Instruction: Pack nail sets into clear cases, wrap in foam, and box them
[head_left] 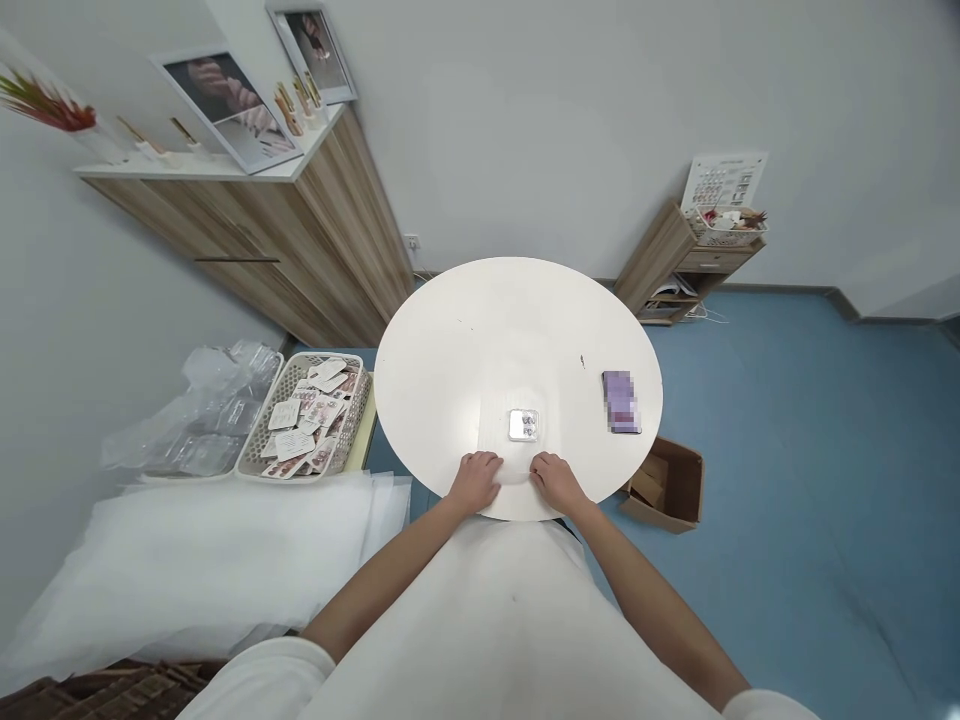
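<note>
A thin translucent sheet [493,428] lies flat on the round white table [442,340], close to its front edge. On this sheet rests a small clear case [523,425], with a pale left half and several small dark items on its right. My left hand [476,483] has its fingers curled at the sheet's near left corner. At the near right corner, my right hand [556,483] pinches the same sheet edge. Between the two hands the near edge looks slightly lifted or folded. Neither hand touches the case.
A blurred purple phone-like object [621,402] lies on the table's right. An open cardboard box [667,487] stands on the floor below. Leftward are a basket of cards [307,420], clear plastic packaging [225,410] and stacked white sheets [225,550]. A wooden cabinet [330,230] stands behind.
</note>
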